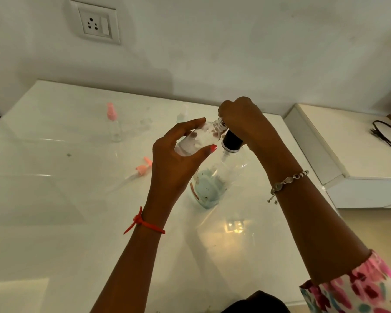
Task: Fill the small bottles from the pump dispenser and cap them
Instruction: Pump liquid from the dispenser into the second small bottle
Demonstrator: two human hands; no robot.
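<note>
Left hand (175, 158) grips tilted clear small bottle (201, 137); right hand (242, 118) curls over black-collared pump dispenser (215, 179).

Clear small bottle (198, 139) tilted, neck against black-collared pump dispenser (217, 179), pink-capped bottle (114, 126) upright far left

No readable text, label, brand, number or sign was found anywhere; the mottled patch on the clear plastic pump dispenser (209, 188) was too blurred to be read.

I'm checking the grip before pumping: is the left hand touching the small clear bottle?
Touching. The head view shows the left hand gripping the small bottle, thumb and fingers curled round it.
</note>
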